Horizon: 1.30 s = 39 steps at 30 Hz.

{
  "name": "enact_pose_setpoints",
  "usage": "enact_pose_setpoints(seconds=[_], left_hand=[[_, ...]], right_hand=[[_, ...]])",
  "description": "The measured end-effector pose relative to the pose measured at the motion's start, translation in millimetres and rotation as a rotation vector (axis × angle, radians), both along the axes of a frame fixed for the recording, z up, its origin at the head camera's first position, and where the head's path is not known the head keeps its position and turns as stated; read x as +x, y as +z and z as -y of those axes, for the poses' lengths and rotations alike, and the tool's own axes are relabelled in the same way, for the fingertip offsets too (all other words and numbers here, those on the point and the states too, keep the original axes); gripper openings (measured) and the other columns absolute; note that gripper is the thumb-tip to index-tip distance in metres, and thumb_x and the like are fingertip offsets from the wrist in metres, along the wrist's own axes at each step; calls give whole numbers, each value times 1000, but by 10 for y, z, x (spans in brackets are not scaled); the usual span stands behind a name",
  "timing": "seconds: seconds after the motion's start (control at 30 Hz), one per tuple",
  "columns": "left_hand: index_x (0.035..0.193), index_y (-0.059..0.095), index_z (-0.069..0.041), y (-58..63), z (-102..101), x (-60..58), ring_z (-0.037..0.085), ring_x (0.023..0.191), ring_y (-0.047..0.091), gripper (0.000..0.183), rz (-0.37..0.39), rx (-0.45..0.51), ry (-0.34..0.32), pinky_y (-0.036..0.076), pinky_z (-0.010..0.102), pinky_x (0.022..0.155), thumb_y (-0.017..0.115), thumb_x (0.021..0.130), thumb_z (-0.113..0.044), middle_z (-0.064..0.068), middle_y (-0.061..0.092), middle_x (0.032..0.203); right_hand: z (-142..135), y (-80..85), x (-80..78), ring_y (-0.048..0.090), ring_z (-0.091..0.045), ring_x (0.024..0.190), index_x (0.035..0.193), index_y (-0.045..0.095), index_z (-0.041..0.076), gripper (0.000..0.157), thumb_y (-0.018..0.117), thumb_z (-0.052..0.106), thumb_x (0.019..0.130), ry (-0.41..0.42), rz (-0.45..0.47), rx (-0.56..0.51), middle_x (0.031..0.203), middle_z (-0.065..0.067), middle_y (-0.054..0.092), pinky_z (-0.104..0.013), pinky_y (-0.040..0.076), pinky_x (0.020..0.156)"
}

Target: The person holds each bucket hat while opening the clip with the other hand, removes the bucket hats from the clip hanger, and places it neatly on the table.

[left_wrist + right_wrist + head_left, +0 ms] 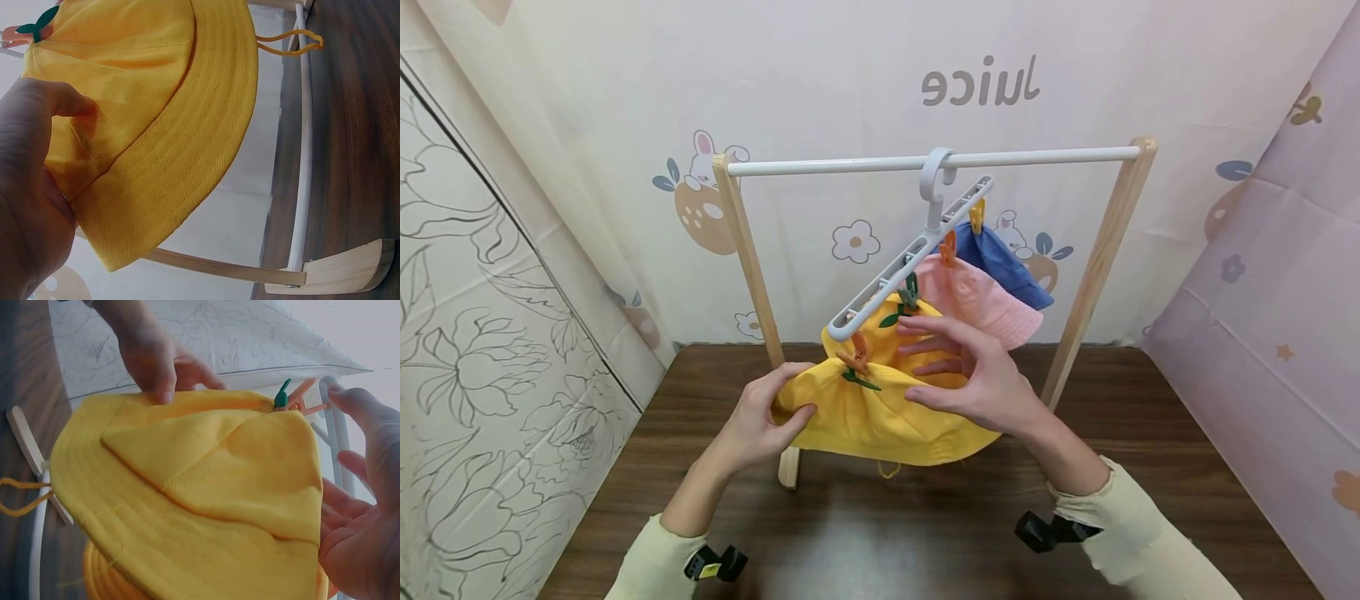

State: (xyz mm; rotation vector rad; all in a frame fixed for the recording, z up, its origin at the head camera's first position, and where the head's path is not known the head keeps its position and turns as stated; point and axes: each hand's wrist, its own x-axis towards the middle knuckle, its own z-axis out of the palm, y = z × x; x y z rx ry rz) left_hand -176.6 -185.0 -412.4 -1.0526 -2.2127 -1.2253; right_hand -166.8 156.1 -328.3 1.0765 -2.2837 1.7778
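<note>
A yellow bucket hat [880, 417] with a green leaf tab hangs from an orange clip [854, 354] at the near end of a white clip hanger [910, 260]. My left hand [771, 417] pinches the left side of its crown; in the left wrist view the thumb [72, 100] presses into the yellow cloth. Spread fingers mark my right hand [973, 375], at the hat's right side with the thumb by its upper edge. Behind it, a second yellow hat [883, 329] hangs from a dark green clip [910, 292].
Further along the hanger hang a pink hat [981, 300] on an orange clip and a blue hat [1011, 267] on a yellow clip. The hanger hooks over the white rail [1037, 157] of a wooden-legged rack [1097, 267]. Under it lies a dark wooden table [865, 542].
</note>
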Motion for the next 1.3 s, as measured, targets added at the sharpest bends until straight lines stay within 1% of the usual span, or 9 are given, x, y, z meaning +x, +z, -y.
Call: enact_pose_setpoints(seconds=[0.17,0.27,0.37,0.43,0.6,0.67,0.87,1.07,1.3], left_hand=[[135,67,-2,-4,6,-1,8,87,63,51,-1,0,2,58,27,67,82,88,11,18,79,110],[135,66,-2,-2,7,1,9,87,63,51,4,-1,1,58,27,67,81,89,11,18,79,110],[136,66,-2,-3,7,3,8,87,63,50,13,-1,-1,58,27,67,81,89,11,18,78,111],[136,66,-2,-4,6,4,9,87,63,50,16,-1,-1,58,27,67,81,89,11,18,78,110],[135,66,-2,-10,6,4,7,87,62,50,16,-2,6,58,27,67,81,89,10,18,78,110],[135,66,-2,-13,5,4,7,87,62,50,16,0,6,58,27,68,81,89,11,18,78,110],[135,67,-2,-22,6,2,6,88,62,50,14,5,3,58,27,68,81,89,11,18,78,109],[135,67,-2,-31,6,3,7,86,61,51,14,5,4,57,26,66,81,89,11,17,78,107],[135,67,-2,-33,5,7,7,85,61,50,18,8,2,57,26,65,81,89,12,17,77,106]], right_hand=[[47,18,5,79,-11,127,156,61,4,68,90,11,95,5,43,-16,157,-31,64,-35,67,102],[69,25,9,79,-10,128,158,60,3,69,89,13,96,8,65,-24,158,-30,64,-36,67,103],[93,35,13,79,-10,128,159,59,3,71,90,15,96,2,84,-23,158,-28,65,-34,67,103],[109,40,17,79,-15,128,159,59,3,71,90,16,96,-6,96,-19,156,-25,68,-34,67,103],[142,49,30,78,-38,130,157,62,7,70,91,19,95,-31,110,-1,152,-20,71,-38,67,104],[151,55,35,77,-42,130,157,62,8,70,91,21,95,-36,110,4,153,-21,71,-37,67,104],[174,74,42,78,-39,130,157,63,9,72,93,28,95,-42,119,10,154,-22,70,-33,67,104],[203,81,44,77,-46,130,156,63,8,72,93,30,94,-31,114,-3,150,-19,73,-33,67,104],[257,120,44,80,-36,127,154,65,9,69,94,27,93,-43,117,-6,143,-19,78,-34,68,102]])
